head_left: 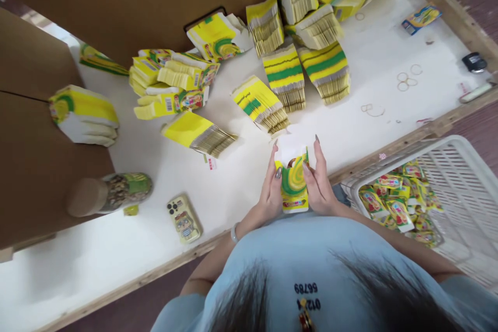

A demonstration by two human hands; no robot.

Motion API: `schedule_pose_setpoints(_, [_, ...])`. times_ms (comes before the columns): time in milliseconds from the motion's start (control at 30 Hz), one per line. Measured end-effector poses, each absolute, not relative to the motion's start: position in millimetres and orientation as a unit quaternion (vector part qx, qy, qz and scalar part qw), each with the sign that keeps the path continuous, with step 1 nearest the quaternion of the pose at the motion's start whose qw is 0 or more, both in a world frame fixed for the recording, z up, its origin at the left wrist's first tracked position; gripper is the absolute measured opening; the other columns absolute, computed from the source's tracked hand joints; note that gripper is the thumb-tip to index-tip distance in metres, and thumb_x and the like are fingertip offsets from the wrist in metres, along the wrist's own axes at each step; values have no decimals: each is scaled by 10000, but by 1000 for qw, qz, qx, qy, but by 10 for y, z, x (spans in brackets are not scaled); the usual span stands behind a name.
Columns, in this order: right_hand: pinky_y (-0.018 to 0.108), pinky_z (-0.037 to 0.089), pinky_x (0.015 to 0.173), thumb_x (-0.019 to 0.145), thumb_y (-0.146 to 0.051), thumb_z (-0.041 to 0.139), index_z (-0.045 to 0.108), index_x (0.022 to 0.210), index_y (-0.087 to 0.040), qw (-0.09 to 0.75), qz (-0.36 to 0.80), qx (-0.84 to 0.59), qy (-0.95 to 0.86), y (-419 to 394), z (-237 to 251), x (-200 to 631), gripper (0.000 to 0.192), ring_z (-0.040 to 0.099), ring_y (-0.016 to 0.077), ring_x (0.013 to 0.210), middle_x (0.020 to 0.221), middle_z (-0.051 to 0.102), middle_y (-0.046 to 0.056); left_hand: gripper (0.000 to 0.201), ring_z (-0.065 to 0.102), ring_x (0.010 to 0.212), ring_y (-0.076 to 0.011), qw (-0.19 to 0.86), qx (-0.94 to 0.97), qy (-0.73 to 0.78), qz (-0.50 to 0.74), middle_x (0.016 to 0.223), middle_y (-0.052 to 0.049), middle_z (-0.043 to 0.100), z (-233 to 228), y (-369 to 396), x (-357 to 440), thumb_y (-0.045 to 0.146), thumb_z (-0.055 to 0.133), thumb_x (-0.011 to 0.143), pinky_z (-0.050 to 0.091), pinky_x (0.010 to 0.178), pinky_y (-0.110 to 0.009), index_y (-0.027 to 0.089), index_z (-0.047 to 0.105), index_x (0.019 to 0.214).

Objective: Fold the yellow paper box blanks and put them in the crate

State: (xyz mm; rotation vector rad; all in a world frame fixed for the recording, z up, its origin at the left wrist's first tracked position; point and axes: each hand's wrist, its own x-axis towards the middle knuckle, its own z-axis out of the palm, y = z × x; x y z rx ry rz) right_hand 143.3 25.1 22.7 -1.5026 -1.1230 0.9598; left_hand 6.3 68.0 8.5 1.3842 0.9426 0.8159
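Observation:
A small yellow and green printed carton (294, 184) with a white open flap at its far end is upheld close to my body, between both hands. My left hand (271, 189) grips its left edge, thumb on the printed face. On the opposite edge, my right hand (320, 187) presses with its thumb, its forefinger stretched out past the carton. Just beyond my hands lies a fanned stack of flat cartons (261, 104) on the white table (241, 181). Left of it is another fanned stack (198, 132).
More carton stacks (286, 72) lie at the back, beside a loose pile (175, 80). A phone (184, 219) and a jar (111, 193) lie to the left. A white basket (462, 166) with several filled packs (400, 202) stands at right. Rubber bands (406, 81) lie on the tabletop.

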Motion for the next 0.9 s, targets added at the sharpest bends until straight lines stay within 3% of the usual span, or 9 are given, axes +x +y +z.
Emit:
schedule_pose_setpoints(100, [490, 396, 1253, 1062, -545, 374, 23, 1676, -322, 489, 417, -604, -472, 243, 234, 1439, 741, 347, 245, 1578, 1736, 266, 94, 588, 373, 1572, -225, 598, 614, 371, 358, 1661, -59, 430, 124, 681, 49, 498, 303, 1086, 326, 1312, -458, 366, 198, 1650])
schedule_pose_setpoints(200, [444, 451, 1208, 1053, -526, 439, 79, 1672, -264, 477, 447, -581, -486, 283, 282, 1443, 763, 487, 251, 1482, 1621, 459, 147, 593, 442, 1530, -244, 574, 642, 364, 355, 1644, -85, 454, 170, 705, 73, 514, 317, 1080, 361, 1294, -449, 334, 246, 1640])
schedule_pose_setpoints(300, [381, 538, 1107, 1075, -511, 385, 187, 1646, -273, 474, 485, -555, -483, 336, 345, 1451, 650, 634, 221, 1314, 1472, 615, 131, 559, 457, 1518, -244, 557, 630, 388, 377, 1642, -67, 459, 173, 735, 96, 502, 334, 1083, 367, 1290, -453, 356, 293, 1622])
schedule_pose_setpoints(433, [370, 569, 1061, 1083, -504, 370, 332, 1590, -315, 469, 510, -547, -469, 344, 353, 1463, 543, 682, 214, 1225, 1377, 688, 87, 584, 495, 1487, -266, 573, 615, 391, 374, 1592, -87, 516, 148, 757, 79, 531, 370, 1071, 446, 1235, -478, 338, 313, 1620])
schedule_pose_setpoints(600, [374, 630, 914, 1063, -508, 433, 272, 1611, -287, 497, 472, -574, -449, 311, 273, 1492, 612, 746, 214, 1034, 1266, 738, 105, 801, 753, 954, -202, 613, 560, 413, 374, 1291, -122, 705, 148, 756, 43, 567, 428, 1050, 649, 809, -373, 334, -46, 1652])
schedule_pose_setpoints(667, [382, 636, 886, 1023, -502, 535, 405, 1535, -263, 520, 404, -596, -461, 309, 261, 1543, 580, 745, 223, 1003, 1254, 730, 131, 813, 720, 750, -172, 625, 556, 409, 365, 1063, -74, 741, 146, 744, 22, 574, 438, 1047, 624, 683, -341, 333, -73, 1632])
schedule_pose_setpoints(733, [397, 638, 885, 983, -485, 612, 645, 1278, -249, 511, 351, -608, -496, 310, 271, 1616, 379, 735, 246, 1041, 1266, 716, 149, 779, 646, 616, -147, 628, 569, 399, 349, 885, -21, 701, 149, 728, -9, 593, 461, 1034, 572, 584, -306, 329, 10, 1613])
schedule_pose_setpoints(800, [397, 641, 883, 969, -465, 640, 727, 1079, -241, 498, 351, -597, -522, 306, 299, 1691, 265, 730, 251, 1062, 1285, 710, 145, 678, 611, 598, -133, 632, 579, 391, 335, 857, -10, 670, 164, 716, -45, 594, 482, 1026, 542, 555, -281, 322, 169, 1561])
schedule_pose_setpoints(900, [343, 651, 846, 968, -423, 669, 671, 1289, -261, 504, 431, -549, -509, 283, 346, 1765, 359, 753, 202, 955, 1148, 768, 95, 499, 620, 646, -131, 661, 574, 371, 310, 929, -32, 679, 214, 713, -97, 560, 499, 1030, 532, 562, -258, 295, 365, 1432])
